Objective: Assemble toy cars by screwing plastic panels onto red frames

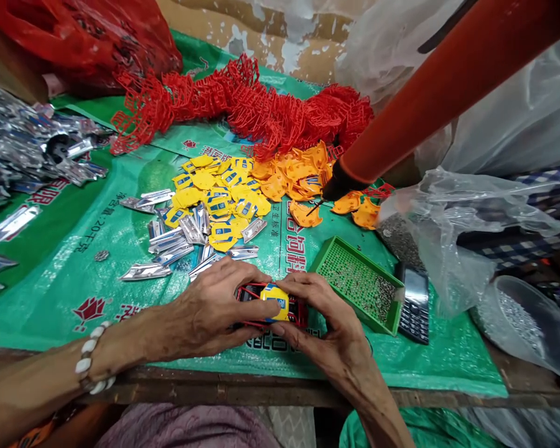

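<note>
One red-framed toy car is near the front edge of the worktop, held between the fingers of the left hand and right hand, apparently having its yellow panel seated; the next move likely calls for keeping both aligned.

Small toy car, red frame w/ blk parts, yellow top panel w/ blue marks; lengthwise L-to-R, held btwn L hand & R hand, partly covered, over grn sheet nr its front edge.
</note>
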Demonstrator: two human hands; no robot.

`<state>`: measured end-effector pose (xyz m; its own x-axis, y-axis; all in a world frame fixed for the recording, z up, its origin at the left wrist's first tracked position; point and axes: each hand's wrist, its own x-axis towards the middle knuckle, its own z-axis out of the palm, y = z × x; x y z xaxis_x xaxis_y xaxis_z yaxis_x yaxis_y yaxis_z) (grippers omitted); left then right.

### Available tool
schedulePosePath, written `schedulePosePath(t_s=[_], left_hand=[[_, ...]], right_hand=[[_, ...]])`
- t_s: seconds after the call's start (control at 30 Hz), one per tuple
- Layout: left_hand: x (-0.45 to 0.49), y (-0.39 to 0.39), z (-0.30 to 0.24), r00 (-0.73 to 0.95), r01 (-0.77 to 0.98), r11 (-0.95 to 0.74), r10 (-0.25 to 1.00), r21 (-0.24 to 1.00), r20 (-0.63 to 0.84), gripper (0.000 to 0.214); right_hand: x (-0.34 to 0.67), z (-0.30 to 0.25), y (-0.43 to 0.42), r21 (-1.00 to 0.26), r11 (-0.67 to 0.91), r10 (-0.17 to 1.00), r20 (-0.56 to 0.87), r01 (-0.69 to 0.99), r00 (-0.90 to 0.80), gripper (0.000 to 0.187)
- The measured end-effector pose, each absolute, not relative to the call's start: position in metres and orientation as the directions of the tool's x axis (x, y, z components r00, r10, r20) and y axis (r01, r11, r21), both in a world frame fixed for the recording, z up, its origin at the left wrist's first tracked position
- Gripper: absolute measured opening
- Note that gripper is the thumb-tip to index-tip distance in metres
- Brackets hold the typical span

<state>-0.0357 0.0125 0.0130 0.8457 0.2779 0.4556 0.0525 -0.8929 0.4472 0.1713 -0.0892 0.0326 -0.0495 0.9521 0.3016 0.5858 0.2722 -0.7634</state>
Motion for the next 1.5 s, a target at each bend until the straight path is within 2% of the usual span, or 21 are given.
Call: schedulePosePath(t_s=[0.2,0.47,0.77,0.97,1.2,1.37,1.5], left_hand=[[-0.036,0.013,0.007,0.809,0.019,-0.798,0.366,0.603,0.459,0.047],[-0.033,0.013,0.009,0.802,-0.010,-0.787,0.362,0.617,0.475,0.044],[-0.036,0.013,0.003,0.817,-0.009,-0.801,0.339,0.599,0.466,0.058],[-0.033,0.013,0.006,0.808,-0.032,-0.807,0.326,0.589,0.491,0.044],[-0.034,0.015,0.005,0.830,-0.036,-0.792,0.316,0.610,0.459,0.046],[-0.034,0.015,0.004,0.813,-0.056,-0.784,0.323,0.618,0.484,0.049],[-0.034,0.016,0.004,0.823,-0.061,-0.785,0.310,0.616,0.476,0.049]], right_hand=[[0.166,0.034,-0.088,-0.774,0.285,0.937,0.350,0.566,0.006,0.034],[0.182,0.040,-0.096,-0.768,0.231,0.935,0.345,0.597,0.083,0.031],[0.169,0.032,-0.089,-0.701,0.311,0.929,0.366,0.642,-0.050,0.034],[0.170,0.034,-0.087,-0.729,0.301,0.937,0.347,0.614,-0.047,0.032],[0.168,0.031,-0.088,-0.766,0.285,0.944,0.327,0.577,-0.032,0.035],[0.168,0.037,-0.084,-0.806,0.216,0.971,0.236,0.551,-0.035,0.022],[0.167,0.039,-0.083,-0.777,0.278,0.951,0.305,0.565,-0.049,0.023]])
